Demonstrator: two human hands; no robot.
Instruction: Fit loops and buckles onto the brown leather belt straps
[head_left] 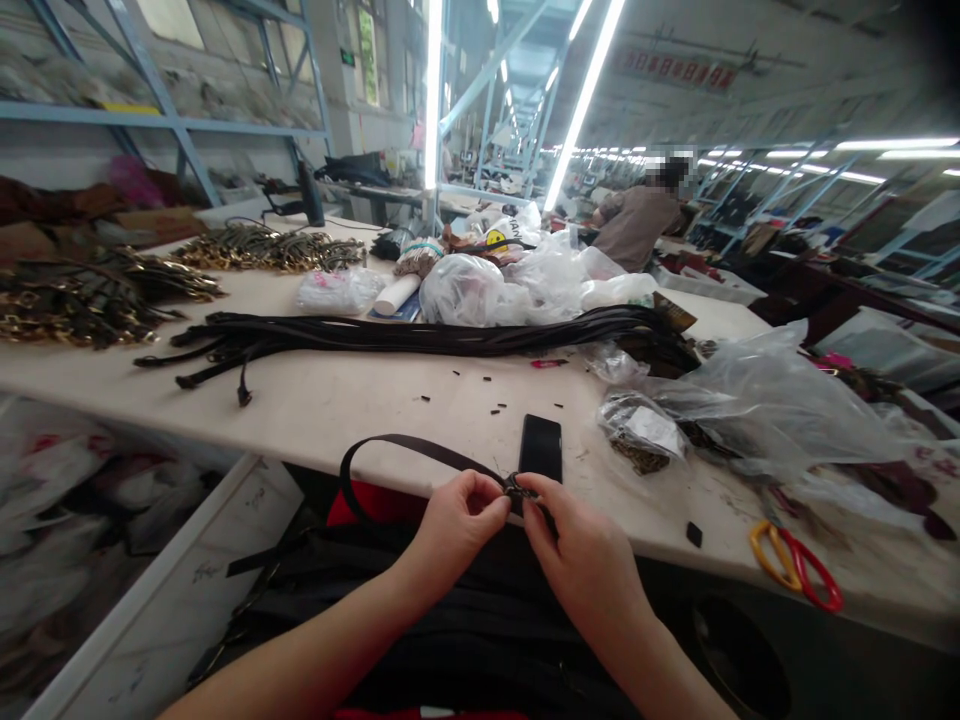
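Near the table's front edge, a black strap (pixel 409 441) loops out to the left and runs into my fingers. My left hand (pixel 469 510) pinches the strap close to its end. Opposite it, my right hand (pixel 574 530) has its fingertips closed on a small dark metal fitting (pixel 517 487) at that end. The fingertips partly hide the fitting, so its exact kind does not show. Just behind my hands lies a black phone (pixel 541 447), flat on the table. Further back, a bundle of long black straps (pixel 420 336) stretches across the tabletop.
Scissors (pixel 795 565) with yellow and red handles lie at the right front edge. Clear plastic bags (pixel 780 395) cover the right side. Straps with gold hardware (pixel 82 295) are heaped at the left. A white drawer-like panel (pixel 180 580) stands below. A person (pixel 637 225) sits beyond.
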